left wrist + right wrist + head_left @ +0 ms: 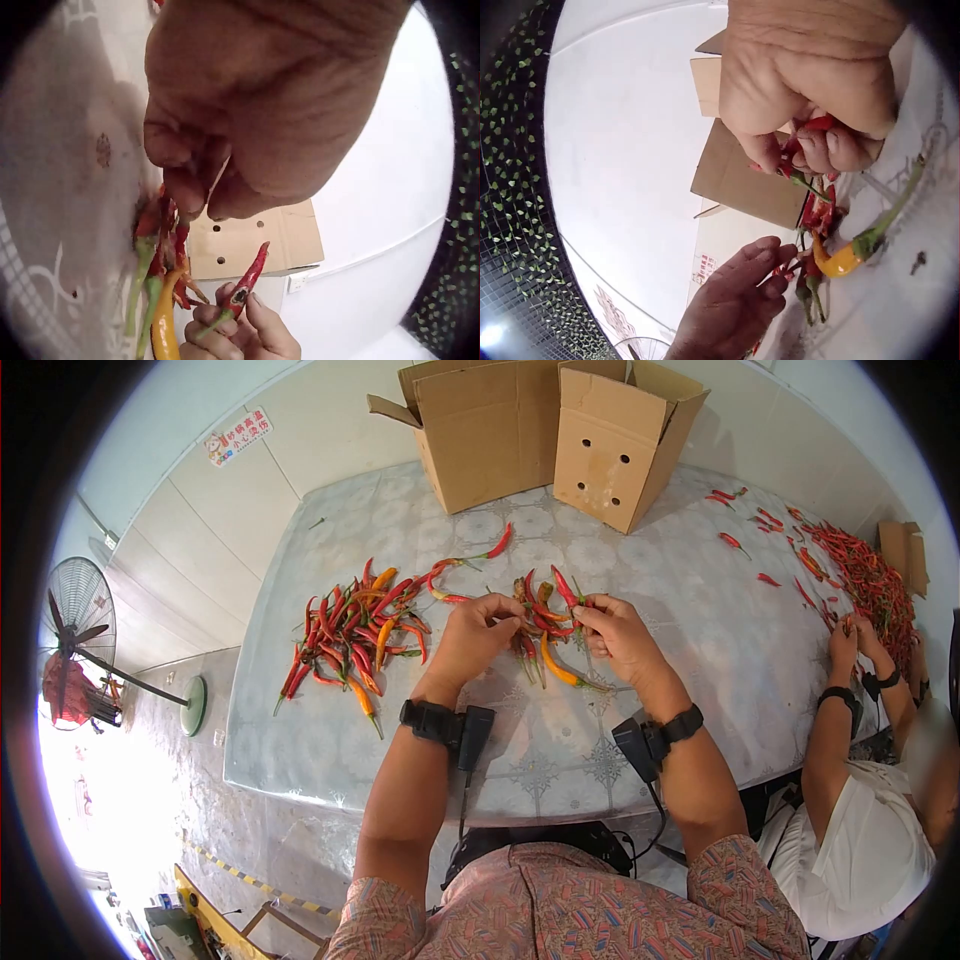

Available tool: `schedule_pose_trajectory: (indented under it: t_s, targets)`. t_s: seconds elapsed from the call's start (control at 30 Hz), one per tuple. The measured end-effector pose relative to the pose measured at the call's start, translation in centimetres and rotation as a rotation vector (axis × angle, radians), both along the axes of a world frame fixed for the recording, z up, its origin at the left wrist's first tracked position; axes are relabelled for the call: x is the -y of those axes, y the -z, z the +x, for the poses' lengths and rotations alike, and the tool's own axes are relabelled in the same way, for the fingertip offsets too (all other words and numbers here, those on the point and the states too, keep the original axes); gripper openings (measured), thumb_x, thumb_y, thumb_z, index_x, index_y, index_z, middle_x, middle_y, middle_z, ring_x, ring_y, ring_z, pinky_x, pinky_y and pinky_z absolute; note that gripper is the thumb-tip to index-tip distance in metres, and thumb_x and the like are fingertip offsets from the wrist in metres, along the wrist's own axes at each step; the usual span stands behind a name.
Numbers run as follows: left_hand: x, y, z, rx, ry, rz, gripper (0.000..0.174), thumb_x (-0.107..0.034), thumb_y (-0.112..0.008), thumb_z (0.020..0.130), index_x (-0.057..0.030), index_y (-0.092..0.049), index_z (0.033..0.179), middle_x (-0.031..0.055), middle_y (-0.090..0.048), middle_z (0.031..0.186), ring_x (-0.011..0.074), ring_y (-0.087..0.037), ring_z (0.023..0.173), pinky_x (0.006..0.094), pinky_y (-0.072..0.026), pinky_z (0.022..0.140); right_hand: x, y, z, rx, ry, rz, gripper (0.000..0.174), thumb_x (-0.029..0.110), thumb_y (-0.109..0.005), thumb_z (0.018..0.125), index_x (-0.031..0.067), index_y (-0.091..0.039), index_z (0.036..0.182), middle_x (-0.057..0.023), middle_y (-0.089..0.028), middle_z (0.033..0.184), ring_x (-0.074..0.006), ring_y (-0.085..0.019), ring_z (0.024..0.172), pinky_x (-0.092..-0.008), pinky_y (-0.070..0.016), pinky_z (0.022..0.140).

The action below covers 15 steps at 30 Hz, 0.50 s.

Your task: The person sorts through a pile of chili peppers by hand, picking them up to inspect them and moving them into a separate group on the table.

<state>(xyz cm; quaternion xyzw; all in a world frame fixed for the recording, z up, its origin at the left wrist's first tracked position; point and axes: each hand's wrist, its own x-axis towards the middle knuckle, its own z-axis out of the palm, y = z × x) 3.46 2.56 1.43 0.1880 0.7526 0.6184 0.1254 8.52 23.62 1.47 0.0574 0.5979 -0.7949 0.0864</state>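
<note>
My right hand (622,640) pinches a red chili pepper (564,588) between thumb and fingers, its tip pointing up. In the left wrist view this chili pepper (250,279) shows a dark, blemished patch near its green stem. Beside the small pile, my left hand (484,630) has loosely bent fingers and nothing visible in its grasp. Between the hands lie several red and dark chilies with green stems. A yellow-orange chili pepper (556,664) curves along the near side of that pile.
A larger heap of red and orange chilies (352,622) lies to the left. Two cardboard boxes (490,440) stand at the back. At right, another person's hands (852,635) are beside a big chili heap (862,565). A fan (75,625) stands beyond the table's left edge.
</note>
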Motion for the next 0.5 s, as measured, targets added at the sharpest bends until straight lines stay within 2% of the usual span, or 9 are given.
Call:
schedule_pose_trajectory:
  t_s: [0.07,0.13,0.37,0.5]
  targets:
    - [0.0,0.2,0.1,-0.079,-0.014,-0.093,0.013,-0.005,-0.059,0.083,-0.0011,-0.062,0.094,0.0017,-0.062,0.082,0.0058,-0.053,0.061,0.0211,-0.0443,0.057,-0.1,0.2,-0.2,0.004,0.013,-0.019,0.011,0.016,-0.057,0.086,0.0050,-0.053,0.085,0.0036,-0.042,0.062,-0.0024,-0.032,0.044,-0.0190,-0.0220,0.038]
    - [0.2,0.7,-0.1,-0.193,-0.112,-0.139,0.018,-0.008,-0.060,0.077,-0.0009,-0.064,0.094,0.0061,-0.066,0.079,0.0097,-0.056,0.058,0.0244,-0.0460,0.058,-0.2,0.3,-0.2,0.006,0.027,-0.038,0.011,0.016,-0.057,0.086,0.0055,-0.053,0.084,0.0032,-0.043,0.062,-0.0027,-0.033,0.044,-0.0190,-0.0223,0.039]
    - [0.4,1.2,-0.5,-0.184,-0.072,-0.220,0.019,-0.007,-0.059,0.077,-0.0008,-0.064,0.094,0.0079,-0.066,0.081,0.0119,-0.059,0.065,0.0269,-0.0473,0.062,-0.2,0.0,0.0,-0.010,0.061,-0.090,0.015,0.020,-0.057,0.086,0.0062,-0.053,0.082,0.0026,-0.043,0.064,-0.0037,-0.036,0.046,-0.0194,-0.0255,0.041]
    - [0.5,1.3,-0.6,-0.099,-0.104,-0.116,0.017,-0.007,-0.059,0.078,-0.0004,-0.063,0.093,0.0056,-0.065,0.079,0.0095,-0.057,0.067,0.0248,-0.0465,0.061,-0.1,0.2,-0.2,-0.016,0.101,-0.107,0.017,0.020,-0.060,0.085,0.0052,-0.052,0.080,0.0011,-0.045,0.064,-0.0038,-0.035,0.045,-0.0207,-0.0246,0.040]
